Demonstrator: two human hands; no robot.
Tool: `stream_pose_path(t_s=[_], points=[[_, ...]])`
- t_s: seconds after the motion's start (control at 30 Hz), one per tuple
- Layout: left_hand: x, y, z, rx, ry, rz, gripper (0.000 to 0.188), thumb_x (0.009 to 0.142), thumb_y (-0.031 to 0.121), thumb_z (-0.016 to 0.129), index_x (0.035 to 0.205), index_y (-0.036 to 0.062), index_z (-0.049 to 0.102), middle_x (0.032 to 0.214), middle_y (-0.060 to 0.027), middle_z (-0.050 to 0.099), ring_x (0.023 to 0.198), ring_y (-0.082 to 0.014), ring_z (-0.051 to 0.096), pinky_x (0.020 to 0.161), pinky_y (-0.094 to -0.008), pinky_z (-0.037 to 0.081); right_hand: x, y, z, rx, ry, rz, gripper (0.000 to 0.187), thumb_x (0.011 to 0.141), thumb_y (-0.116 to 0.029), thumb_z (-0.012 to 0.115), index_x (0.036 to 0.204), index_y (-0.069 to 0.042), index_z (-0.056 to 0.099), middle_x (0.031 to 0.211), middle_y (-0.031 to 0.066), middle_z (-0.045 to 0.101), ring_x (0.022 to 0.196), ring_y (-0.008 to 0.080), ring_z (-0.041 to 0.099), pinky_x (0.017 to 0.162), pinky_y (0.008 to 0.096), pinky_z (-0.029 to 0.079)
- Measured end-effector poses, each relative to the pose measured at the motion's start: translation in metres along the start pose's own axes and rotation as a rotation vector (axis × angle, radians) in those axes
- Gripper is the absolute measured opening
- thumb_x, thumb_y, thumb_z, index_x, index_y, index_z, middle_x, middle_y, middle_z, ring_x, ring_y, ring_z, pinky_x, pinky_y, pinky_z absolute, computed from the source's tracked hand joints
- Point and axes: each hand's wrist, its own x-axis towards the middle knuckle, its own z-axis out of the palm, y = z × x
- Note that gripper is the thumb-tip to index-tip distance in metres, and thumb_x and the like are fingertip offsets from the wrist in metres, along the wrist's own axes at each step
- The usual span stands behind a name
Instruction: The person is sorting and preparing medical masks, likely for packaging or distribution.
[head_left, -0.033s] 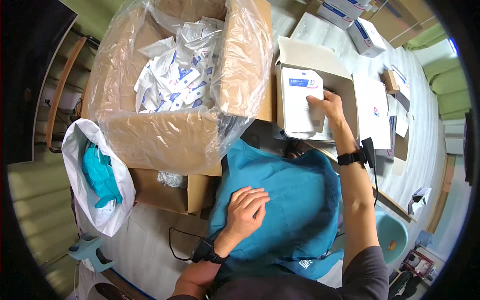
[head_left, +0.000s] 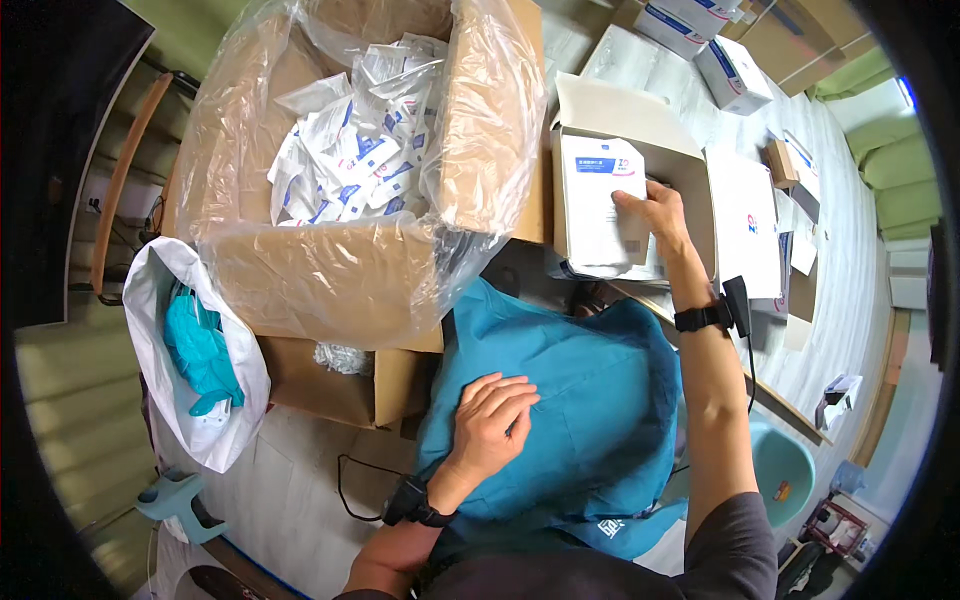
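My right hand (head_left: 657, 212) reaches into an open white carton (head_left: 685, 165), its thumb on the front of a flat white packet (head_left: 598, 215) with a blue label and its fingers at the packet's right edge. The packet sits at the left side of the carton. My left hand (head_left: 492, 425), holding nothing that I can see, rests on the teal apron (head_left: 570, 375) over my lap. Its fingers lie together, loosely bent, with the thumb a little apart. Both wrists wear black straps with small devices.
A large cardboard box (head_left: 320, 285) lined with clear plastic holds many small white packets (head_left: 365, 150). Left of it, a white bag (head_left: 245, 420) contains teal gloves (head_left: 200, 345). More white cartons (head_left: 735, 75) stand at the far right. A teal basin (head_left: 785, 465) is by my right elbow.
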Motion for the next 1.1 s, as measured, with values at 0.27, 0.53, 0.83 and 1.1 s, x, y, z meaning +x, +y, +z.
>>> stream_pose_path(t_s=[0.27, 0.53, 0.83, 1.1], points=[[0.001, 0.001, 0.0, 0.001, 0.007, 0.006, 0.015, 0.08, 0.001, 0.069, 0.092, 0.0099, 0.07, 0.099, -0.0038, 0.072, 0.1, -0.0209, 0.068, 0.095, -0.0409, 0.046, -0.002, -0.009, 0.013, 0.19, -0.063, 0.029, 0.046, 0.074, -0.008, 0.083, 0.11, 0.01, 0.06, 0.099, 0.0178, 0.07, 0.085, 0.0234, 0.068, 0.08, 0.0351, 0.055], [-0.003, 0.002, 0.004, 0.005, 0.013, 0.043, 0.015, 0.081, 0.002, 0.068, 0.094, 0.0092, 0.07, 0.099, -0.0044, 0.072, 0.101, -0.0218, 0.068, 0.096, -0.0418, 0.046, -0.048, -0.045, -0.034, 0.497, 0.184, -0.183, 0.033, 0.078, 0.002, 0.075, 0.108, 0.006, 0.063, 0.099, 0.0134, 0.07, 0.084, 0.0202, 0.067, 0.078, 0.0314, 0.053], [0.021, 0.053, -0.041, -0.956, -0.222, -0.327, 0.082, 0.088, 0.032, 0.073, 0.15, 0.0029, 0.028, 0.143, -0.0208, 0.043, 0.125, -0.0324, 0.053, 0.106, -0.0413, 0.039, -0.242, -0.029, -0.048, 0.985, -0.247, -0.184, 0.05, 0.085, -0.009, 0.07, 0.129, 0.004, 0.051, 0.121, 0.0157, 0.065, 0.111, 0.0281, 0.065, 0.095, 0.0391, 0.054], [0.006, 0.109, -0.085, -0.411, -0.625, -0.062, 0.067, 0.085, 0.006, 0.067, 0.145, 0.0015, 0.037, 0.122, -0.016, 0.063, 0.11, -0.0195, 0.062, 0.093, -0.0327, 0.049, -0.414, 0.029, -0.017, 0.498, -0.296, -0.061, 0.081, 0.075, -0.029, 0.085, 0.138, 0.004, 0.046, 0.13, 0.0128, 0.058, 0.125, 0.0211, 0.052, 0.102, 0.034, 0.042]])
